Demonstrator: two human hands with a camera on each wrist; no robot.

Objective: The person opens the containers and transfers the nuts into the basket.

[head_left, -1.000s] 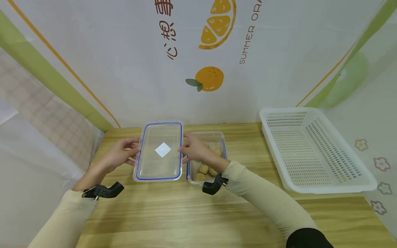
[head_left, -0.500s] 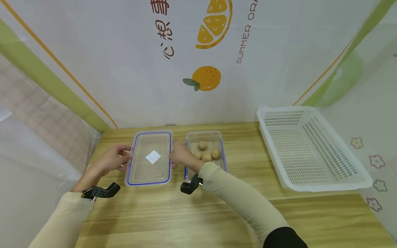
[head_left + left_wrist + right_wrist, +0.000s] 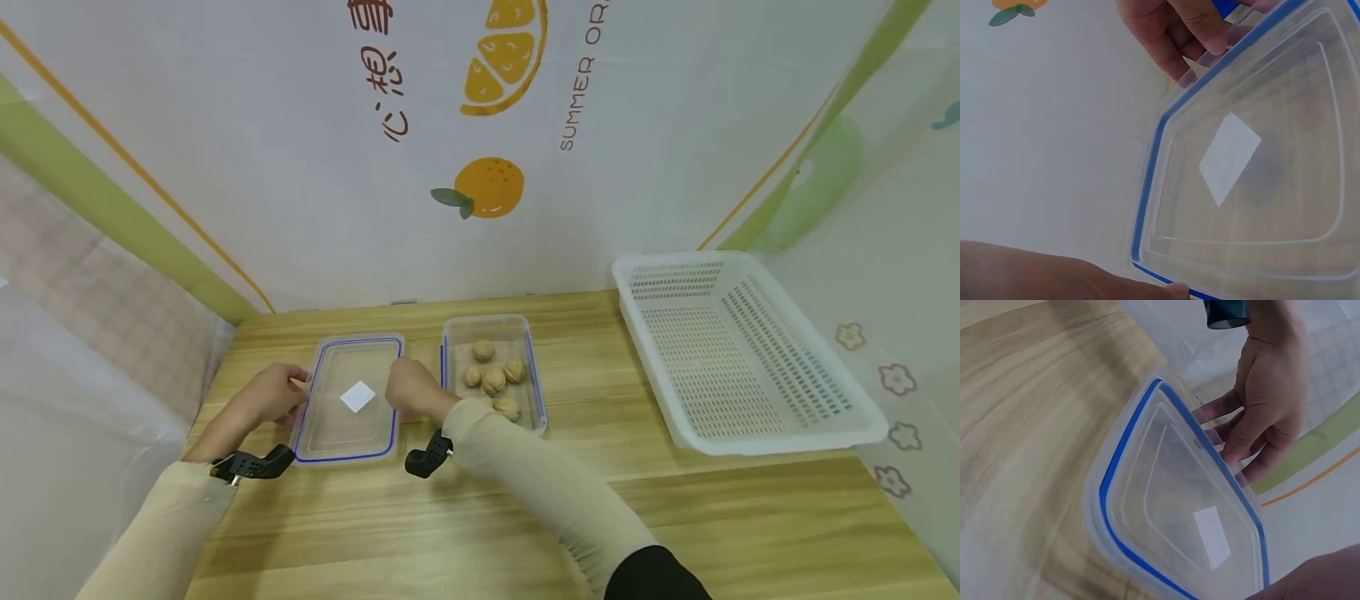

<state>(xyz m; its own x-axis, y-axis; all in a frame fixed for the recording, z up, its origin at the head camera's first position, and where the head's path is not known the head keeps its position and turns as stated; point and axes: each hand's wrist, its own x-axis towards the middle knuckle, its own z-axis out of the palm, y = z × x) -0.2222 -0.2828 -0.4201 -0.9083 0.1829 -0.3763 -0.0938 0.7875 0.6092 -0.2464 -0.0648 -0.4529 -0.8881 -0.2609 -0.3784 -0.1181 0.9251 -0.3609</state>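
Currently, the clear lid (image 3: pixel 348 425): left of the walnut box, blue-edged, above or on the wood; contact unclear.
White label (image 3: pixel 357 397): on the lid, turned like a diamond.
Left hand (image 3: pixel 270 396): thumb and fingers nearly closed, pinching the left edge.
Right hand (image 3: pixel 412 387): curled, pinching the right edge.
Walnut box (image 3: pixel 536 383): uncovered, walnuts (image 3: pixel 492 382) inside.
White basket (image 3: pixel 705 367): farther right, well apart.
Wooden table (image 3: pixel 450 525): under the box and basket.

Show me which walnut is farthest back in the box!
The lone walnut near the far wall of the plastic container; all other walnuts in view sit nearer the camera.
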